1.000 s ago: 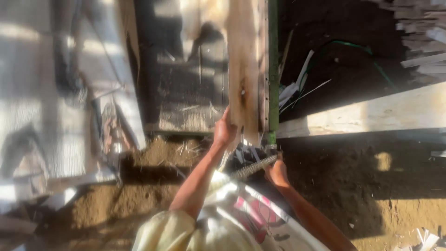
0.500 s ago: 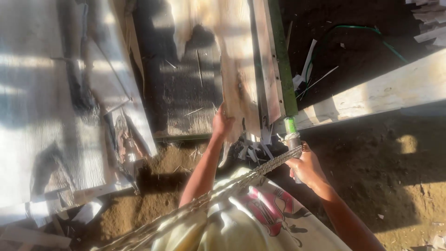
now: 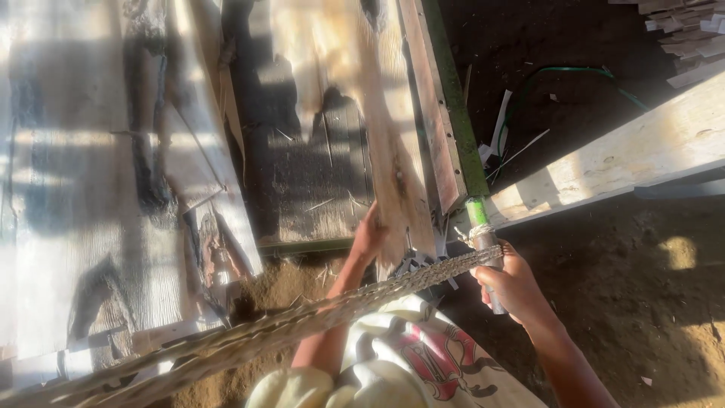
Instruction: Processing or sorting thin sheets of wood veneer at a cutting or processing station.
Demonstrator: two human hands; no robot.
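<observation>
Head view: left hand (image 3: pixel 368 236) is pressed against the lower end of the leaning plank (image 3: pixel 393 174) — whether it grips or only steadies, can't tell. Right hand (image 3: pixel 516 285) is clenched around a metal tool handle (image 3: pixel 483 242) with a green tip, a braided rope (image 3: pixel 302 321) tied at its top and running off lower left. Plank stands against the green-edged frame (image 3: pixel 453 106) — looks positioned, not yet fastened. Versus half a second ago: right hand sits slightly lower and further right; plank unchanged.
</observation>
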